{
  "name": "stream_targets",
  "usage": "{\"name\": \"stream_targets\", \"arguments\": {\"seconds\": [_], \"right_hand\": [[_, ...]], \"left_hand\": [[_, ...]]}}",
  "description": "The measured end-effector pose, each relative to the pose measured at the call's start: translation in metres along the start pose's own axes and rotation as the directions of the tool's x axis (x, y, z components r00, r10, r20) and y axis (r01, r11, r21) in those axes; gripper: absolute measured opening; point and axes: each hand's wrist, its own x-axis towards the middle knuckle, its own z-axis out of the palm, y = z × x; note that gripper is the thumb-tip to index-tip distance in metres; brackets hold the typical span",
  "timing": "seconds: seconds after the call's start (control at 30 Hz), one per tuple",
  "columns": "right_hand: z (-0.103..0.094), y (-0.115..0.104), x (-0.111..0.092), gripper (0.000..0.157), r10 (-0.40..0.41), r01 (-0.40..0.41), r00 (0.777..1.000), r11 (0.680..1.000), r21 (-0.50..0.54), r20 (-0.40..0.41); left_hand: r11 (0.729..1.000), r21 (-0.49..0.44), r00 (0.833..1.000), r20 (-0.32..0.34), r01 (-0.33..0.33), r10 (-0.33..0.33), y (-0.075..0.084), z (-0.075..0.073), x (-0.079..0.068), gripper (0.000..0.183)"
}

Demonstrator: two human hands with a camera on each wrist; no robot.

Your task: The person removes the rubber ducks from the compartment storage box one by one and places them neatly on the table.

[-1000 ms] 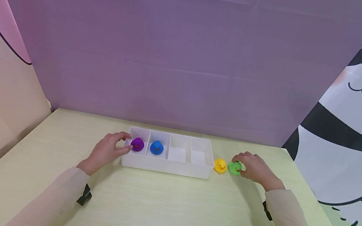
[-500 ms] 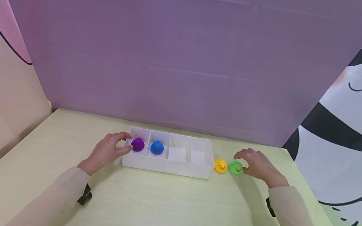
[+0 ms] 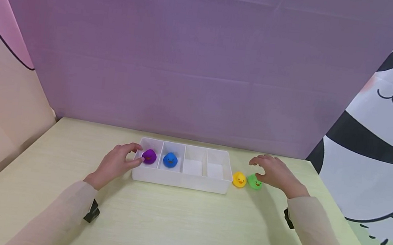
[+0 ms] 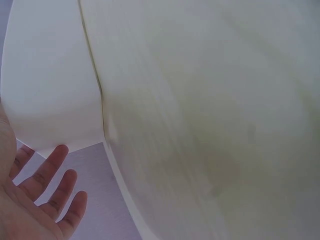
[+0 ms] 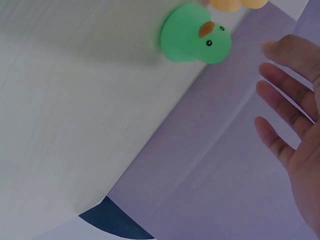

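A white divided box lies lengthwise on the table. Its leftmost compartment holds a purple rubber duck, and the one beside that a blue rubber duck. My left hand rests at the box's left end, thumb and forefinger spread at the rim; the left wrist view shows its other fingers loosely extended by the box's corner. Right of the box sit a yellow rubber duck and a green rubber duck. Above and behind the green one hovers my right hand, fingers parted and holding nothing.
The box's two right compartments show bare floors. A purple backdrop rises behind the table's far edge, and a panda-printed panel stands at the right. Bare tabletop stretches in front of the box.
My right hand has come away from the green duck, its fingers spreading, and has lifted up and back above it. The left hand and all the ducks stay in place.
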Motion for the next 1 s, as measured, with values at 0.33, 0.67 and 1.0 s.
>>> {"name": "stream_targets", "arguments": {"seconds": [0.33, 0.67, 1.0], "right_hand": [[0.005, -0.013, 0.017, 0.030, -0.061, 0.062, 0.996, 0.998, 0.021, -0.072], [0.005, -0.036, 0.035, 0.029, -0.073, 0.075, 0.995, 0.997, 0.028, -0.063], [0.003, -0.056, 0.051, 0.029, -0.096, 0.099, 0.993, 0.995, 0.029, -0.074]], "left_hand": [[1.000, -0.009, 1.000, 0.000, 0.000, 0.000, 0.000, 0.001, 0.001, 0.039], [1.000, -0.015, 1.000, 0.002, -0.010, 0.010, 0.002, 0.000, 0.000, 0.040], [1.000, -0.015, 1.000, 0.012, 0.002, -0.002, 0.002, -0.002, 0.000, 0.040]]}}
